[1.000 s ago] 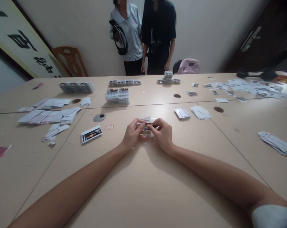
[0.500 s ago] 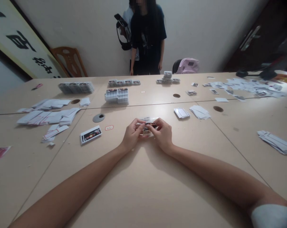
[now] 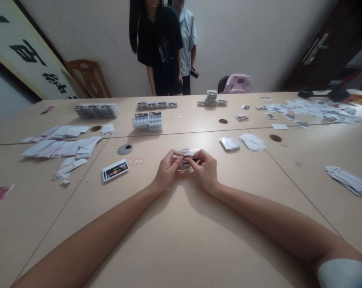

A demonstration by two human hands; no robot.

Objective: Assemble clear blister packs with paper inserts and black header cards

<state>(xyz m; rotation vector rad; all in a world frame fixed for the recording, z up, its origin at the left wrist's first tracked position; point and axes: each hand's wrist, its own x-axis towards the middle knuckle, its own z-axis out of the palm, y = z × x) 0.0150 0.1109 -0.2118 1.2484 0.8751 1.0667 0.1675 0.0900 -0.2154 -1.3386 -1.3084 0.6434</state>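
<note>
Both hands meet at the middle of the table around a small clear plastic case [image 3: 185,169] with a dark printed label on it. My left hand [image 3: 166,168] grips the case's left side, its thumb lying on the label. From the right, my right hand [image 3: 207,167] holds the other side with its thumb pressed on the dark label [image 3: 190,159]. Fingers hide much of the case. To the left lies a stack of dark printed cards [image 3: 115,171], and beside it a small red-bordered sticker [image 3: 138,161].
Stacked clear cases [image 3: 147,121] stand beyond my hands, with more stacks [image 3: 96,111] at the far left. White paper slips [image 3: 59,147] lie left, loose cards [image 3: 252,142] right. The table has round holes [image 3: 275,138]. Two people [image 3: 161,52] stand behind the far edge.
My hands stay almost still on the case. Across the table, the person in black has moved left, and the person in light blue now shows to the right.
</note>
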